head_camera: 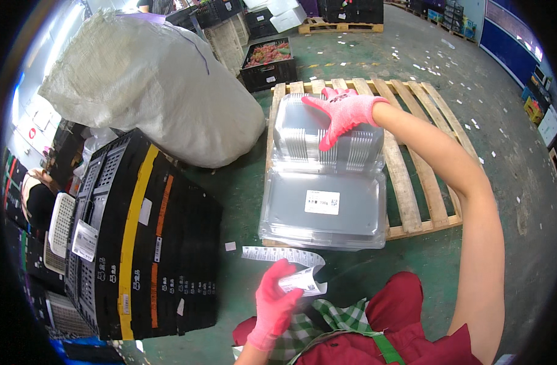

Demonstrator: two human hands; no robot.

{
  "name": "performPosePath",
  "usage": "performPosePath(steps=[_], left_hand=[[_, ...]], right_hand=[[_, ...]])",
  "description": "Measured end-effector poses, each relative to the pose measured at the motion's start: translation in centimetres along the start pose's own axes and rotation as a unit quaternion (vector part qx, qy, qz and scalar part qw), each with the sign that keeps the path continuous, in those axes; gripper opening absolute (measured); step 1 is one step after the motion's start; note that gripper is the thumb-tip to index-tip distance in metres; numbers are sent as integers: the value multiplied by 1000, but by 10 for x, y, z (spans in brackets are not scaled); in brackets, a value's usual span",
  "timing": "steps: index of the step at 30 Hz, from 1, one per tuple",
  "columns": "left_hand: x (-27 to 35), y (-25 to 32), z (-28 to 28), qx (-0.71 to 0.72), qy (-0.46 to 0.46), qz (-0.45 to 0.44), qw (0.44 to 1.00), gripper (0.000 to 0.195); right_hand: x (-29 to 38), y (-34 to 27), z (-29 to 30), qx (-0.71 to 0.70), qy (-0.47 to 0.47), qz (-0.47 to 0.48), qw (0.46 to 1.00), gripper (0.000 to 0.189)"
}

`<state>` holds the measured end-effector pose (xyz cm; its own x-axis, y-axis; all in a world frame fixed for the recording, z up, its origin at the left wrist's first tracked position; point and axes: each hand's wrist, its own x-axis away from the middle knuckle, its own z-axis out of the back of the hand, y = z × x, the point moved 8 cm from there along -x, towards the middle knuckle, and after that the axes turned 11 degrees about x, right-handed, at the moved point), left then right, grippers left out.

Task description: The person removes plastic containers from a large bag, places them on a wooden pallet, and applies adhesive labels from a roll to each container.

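Observation:
My left hand [278, 301], in a pink glove, grips a curling strip of printed labels [301, 280] just in front of my lap. Farther off, my right hand [344, 114], gloved the same way, spreads its fingers over a nested stack of clear plastic clamshell containers [296, 150]; the palm hides whether it grips one. Nearer to me lies another clear plastic container stack [283, 200], a white printed label [321, 202] on its top lid. Both stacks rest on a wooden pallet [404, 200].
Stacked black plastic crates [187, 255] stand at the left, a large white woven sack [169, 91] behind them. A black crate [269, 73] holds reddish fruit. A person [36, 196] is at the far left. Paper scraps litter the green floor [511, 228].

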<state>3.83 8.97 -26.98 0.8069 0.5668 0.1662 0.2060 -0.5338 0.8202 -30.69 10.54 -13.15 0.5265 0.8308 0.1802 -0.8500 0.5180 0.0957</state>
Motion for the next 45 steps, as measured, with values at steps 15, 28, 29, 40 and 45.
performPosePath(steps=[15,28,29,40,45], left_hand=[[-15,-20,-17,87,4,106,991,31],[-23,-45,-40,22,-16,115,993,17],[-23,-47,-32,12,-12,98,995,17],[-30,-2,-42,-144,2,57,988,25],[-15,18,26,-195,131,28,972,29]], right_hand=[[16,-9,25,39,129,10,991,98],[202,264,-25,-311,353,-96,877,85],[219,290,-60,-307,352,-118,876,87],[182,250,-393,-22,-4,-307,951,108],[173,259,-399,-19,-61,-324,944,113]])
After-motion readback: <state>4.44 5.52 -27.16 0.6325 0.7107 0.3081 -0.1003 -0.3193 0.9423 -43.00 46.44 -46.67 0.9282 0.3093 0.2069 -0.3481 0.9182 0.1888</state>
